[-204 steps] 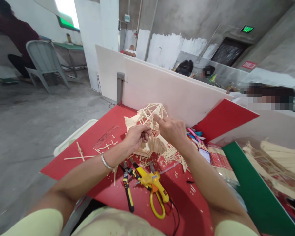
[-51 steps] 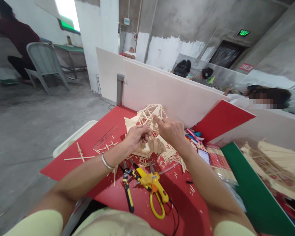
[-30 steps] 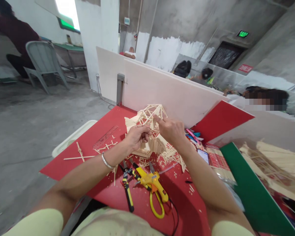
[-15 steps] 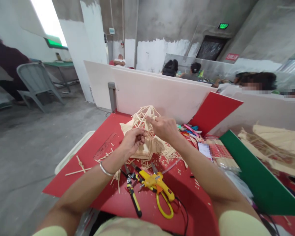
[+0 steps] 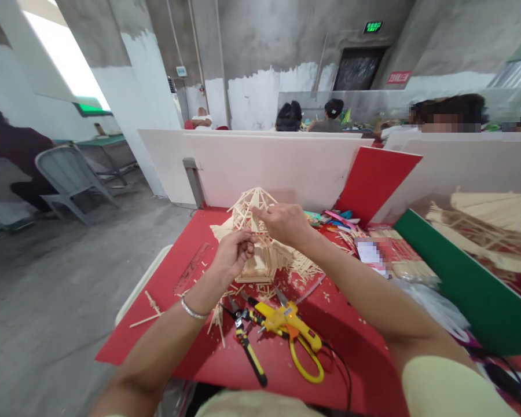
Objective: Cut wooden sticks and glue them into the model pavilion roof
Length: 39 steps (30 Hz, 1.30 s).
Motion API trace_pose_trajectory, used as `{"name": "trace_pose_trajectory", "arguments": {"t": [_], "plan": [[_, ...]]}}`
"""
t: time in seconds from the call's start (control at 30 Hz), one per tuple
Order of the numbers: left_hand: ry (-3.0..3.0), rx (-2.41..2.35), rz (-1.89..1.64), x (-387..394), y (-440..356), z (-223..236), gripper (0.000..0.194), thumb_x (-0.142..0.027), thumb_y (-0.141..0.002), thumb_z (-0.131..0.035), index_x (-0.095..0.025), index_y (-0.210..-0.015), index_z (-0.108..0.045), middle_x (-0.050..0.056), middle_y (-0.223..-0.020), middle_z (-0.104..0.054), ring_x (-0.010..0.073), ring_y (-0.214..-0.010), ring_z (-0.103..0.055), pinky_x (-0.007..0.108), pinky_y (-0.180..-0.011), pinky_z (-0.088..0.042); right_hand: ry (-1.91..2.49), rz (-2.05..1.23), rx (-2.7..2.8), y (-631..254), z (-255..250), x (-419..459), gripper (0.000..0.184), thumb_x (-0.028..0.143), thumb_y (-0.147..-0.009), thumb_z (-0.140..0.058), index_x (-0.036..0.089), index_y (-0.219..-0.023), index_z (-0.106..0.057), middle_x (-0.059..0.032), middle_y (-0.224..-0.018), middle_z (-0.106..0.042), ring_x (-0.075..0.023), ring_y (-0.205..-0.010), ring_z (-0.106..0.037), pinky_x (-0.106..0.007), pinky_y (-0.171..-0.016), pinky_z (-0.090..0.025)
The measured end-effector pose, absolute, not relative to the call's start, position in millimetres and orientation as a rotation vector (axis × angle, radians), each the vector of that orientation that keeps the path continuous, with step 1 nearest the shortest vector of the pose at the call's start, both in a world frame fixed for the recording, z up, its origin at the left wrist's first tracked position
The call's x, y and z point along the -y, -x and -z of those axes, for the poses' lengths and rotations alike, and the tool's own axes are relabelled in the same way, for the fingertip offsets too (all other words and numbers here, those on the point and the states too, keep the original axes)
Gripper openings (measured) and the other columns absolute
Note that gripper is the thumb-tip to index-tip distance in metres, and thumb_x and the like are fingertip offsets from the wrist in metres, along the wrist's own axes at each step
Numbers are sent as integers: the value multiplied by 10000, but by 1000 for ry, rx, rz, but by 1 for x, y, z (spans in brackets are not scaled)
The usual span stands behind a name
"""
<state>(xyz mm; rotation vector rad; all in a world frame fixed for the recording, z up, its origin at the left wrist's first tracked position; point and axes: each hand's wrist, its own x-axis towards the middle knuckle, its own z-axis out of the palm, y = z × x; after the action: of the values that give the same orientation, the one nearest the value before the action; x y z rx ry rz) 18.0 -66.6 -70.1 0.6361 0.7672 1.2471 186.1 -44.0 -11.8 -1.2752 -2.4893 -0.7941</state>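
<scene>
A model pavilion of thin wooden sticks (image 5: 260,263) stands on the red table (image 5: 226,365), its open stick roof frame (image 5: 257,194) rising to a peak. My left hand (image 5: 235,253) is closed, thumb and forefinger pinched at the front edge of the upper roof. On the right of that roof, my right hand (image 5: 289,225) has its fingers curled, and its fingertip presses the sticks just above the left one. What lies between the fingertips is too small to make out. Part of the model is hidden behind both hands.
A yellow glue gun (image 5: 293,324) lies over yellow-handled scissors (image 5: 308,368), beside black-and-yellow pliers (image 5: 249,350). Loose sticks (image 5: 306,266) and scraps surround the model. A ruler (image 5: 193,266) lies left; a phone (image 5: 372,258) and bagged sticks (image 5: 410,255) lie right. White boards (image 5: 269,165) stand behind.
The head view has turned right and levelled, so everything appears shifted left and less tilted. Both hands keep the same hold at the model's roof; the tools lie where they were.
</scene>
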Motion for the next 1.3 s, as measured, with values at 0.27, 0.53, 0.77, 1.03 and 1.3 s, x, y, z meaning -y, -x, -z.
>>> {"name": "trace_pose_trajectory", "arguments": {"t": [0.27,0.53,0.77,1.03,1.3], "plan": [[-629,-791,-1234,69,-19,68,162,-110,-649,-651,-120,-809,-626,-6,-602,-650,47,-422,-516,142,-423,-412,1256,764,2482,-187,12,43,493,185,-940,-381,260,-1423,-443,-58,-844,-682,-143,-699,-515,-282,-579,-241],[-624,-782,-1241,68,-19,67,158,-86,-653,-632,-108,-809,-625,2,-592,-654,50,-414,-517,147,-417,-419,1267,750,2496,-188,13,43,499,197,-957,-356,263,-1447,-418,-69,-879,-690,-157,-719,-526,-295,-584,-248],[-641,-770,-1238,65,-18,70,166,-90,-660,-645,-112,-823,-625,-1,-606,-658,51,-419,-521,150,-412,-419,1259,722,2501,-189,15,41,503,172,-955,-350,272,-1442,-426,-73,-903,-686,-168,-763,-550,-298,-598,-268],[-643,-781,-1246,66,-18,70,180,-87,-651,-648,-103,-828,-625,1,-605,-661,52,-413,-514,154,-405,-416,1238,700,2498,-189,17,40,477,170,-951,-344,258,-1404,-466,-83,-902,-688,-176,-754,-550,-301,-596,-300],[-645,-786,-1251,66,-19,70,167,-85,-657,-636,-98,-823,-633,3,-601,-658,54,-415,-515,161,-411,-421,1229,713,2506,-190,17,39,472,183,-961,-344,265,-1411,-461,-82,-909,-689,-181,-774,-556,-302,-588,-285]]}}
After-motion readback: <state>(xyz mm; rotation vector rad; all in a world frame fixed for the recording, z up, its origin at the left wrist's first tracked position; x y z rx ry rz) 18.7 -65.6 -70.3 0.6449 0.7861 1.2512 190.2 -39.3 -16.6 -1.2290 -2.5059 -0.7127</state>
